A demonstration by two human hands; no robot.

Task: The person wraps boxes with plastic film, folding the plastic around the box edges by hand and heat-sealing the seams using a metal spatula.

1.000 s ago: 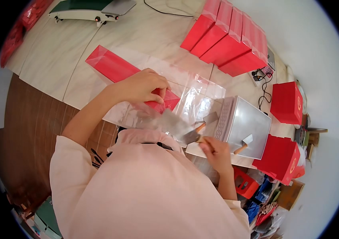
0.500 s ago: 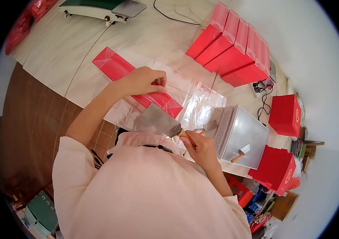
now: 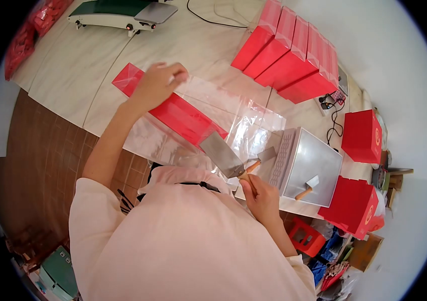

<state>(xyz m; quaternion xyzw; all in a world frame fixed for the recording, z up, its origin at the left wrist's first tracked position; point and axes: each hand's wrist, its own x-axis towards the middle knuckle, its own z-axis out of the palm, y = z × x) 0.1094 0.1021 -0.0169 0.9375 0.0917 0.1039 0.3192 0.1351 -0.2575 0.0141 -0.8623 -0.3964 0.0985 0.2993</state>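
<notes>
My right hand [image 3: 262, 196] is closed around the wooden handle of a wide scraper [image 3: 221, 154]. Its metal blade touches or hovers over the near end of a long red box [image 3: 186, 118], partly covered in clear film. Over the far part of that box is my left hand [image 3: 159, 84], fingers loosely bent and apart, with nothing visible in them. Whether it touches the box I cannot tell. Clear plastic film [image 3: 253, 125] spreads beneath and beside the box. A second scraper [image 3: 267, 155] lies beside the metal plate, near my right hand.
A flat metal plate [image 3: 311, 160] carries a small scraper [image 3: 309, 188]. Film-wrapped red boxes [image 3: 293, 60] stand in a row at the back. Two red boxes [image 3: 361, 135] are at the right. A green-belted conveyor [image 3: 113, 15] stands far left; a black cable [image 3: 334, 125] trails near the plate.
My left hand has moved up and left along the box, its fingers loosening. The scraper in my right hand has shifted right and down, its blade now at the box's near end.
</notes>
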